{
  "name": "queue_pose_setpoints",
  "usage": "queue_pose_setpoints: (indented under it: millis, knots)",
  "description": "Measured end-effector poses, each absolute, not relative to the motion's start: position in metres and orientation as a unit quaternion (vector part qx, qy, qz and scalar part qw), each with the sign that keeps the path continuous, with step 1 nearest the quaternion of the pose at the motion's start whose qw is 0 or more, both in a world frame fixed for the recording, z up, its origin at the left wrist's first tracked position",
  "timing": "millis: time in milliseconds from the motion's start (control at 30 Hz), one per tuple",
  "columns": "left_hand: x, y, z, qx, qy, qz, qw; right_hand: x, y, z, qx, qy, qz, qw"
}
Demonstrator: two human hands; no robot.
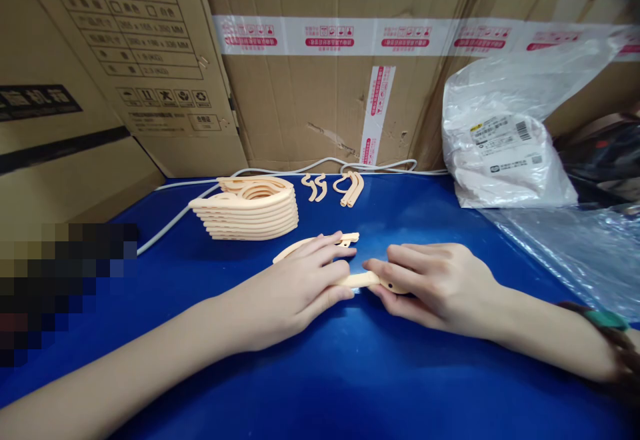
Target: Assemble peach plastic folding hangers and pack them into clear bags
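In the head view, my left hand has its thumb and index finger closed on a cream plastic hanger part, low over the blue table. My right hand grips the other end, where a rounded piece with a dark hole shows between the fingers. Whether these are one piece or two joined ones I cannot tell, as the fingers hide much of it. Under the outer fingers of my left hand lies a curved cream hanger arm, partly covered.
A neat stack of cream hanger parts stands behind on the left. S-shaped pieces and curved arms lie at the back. A white cable runs along cardboard boxes. Plastic bag at right.
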State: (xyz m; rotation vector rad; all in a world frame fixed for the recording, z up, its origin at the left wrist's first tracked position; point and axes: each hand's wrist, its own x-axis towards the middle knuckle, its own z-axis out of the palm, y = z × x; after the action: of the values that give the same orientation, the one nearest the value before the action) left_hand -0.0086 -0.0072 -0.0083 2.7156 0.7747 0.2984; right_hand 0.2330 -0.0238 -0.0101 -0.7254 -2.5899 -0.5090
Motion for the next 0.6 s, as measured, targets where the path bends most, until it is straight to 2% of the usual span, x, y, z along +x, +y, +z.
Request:
queue_pose_setpoints:
  millis: [267, 600]
  knots:
    - [-0.014, -0.006, -0.002, 0.911, 0.313, 0.138, 0.232, 0.234, -0.023, -0.011, -0.179, -0.960, -0.103, 0.191]
    - [-0.020, 0.009, -0.015, 0.895, 0.321, 0.182, 0.249, 0.234, -0.020, -0.011, -0.151, -0.965, -0.057, 0.206]
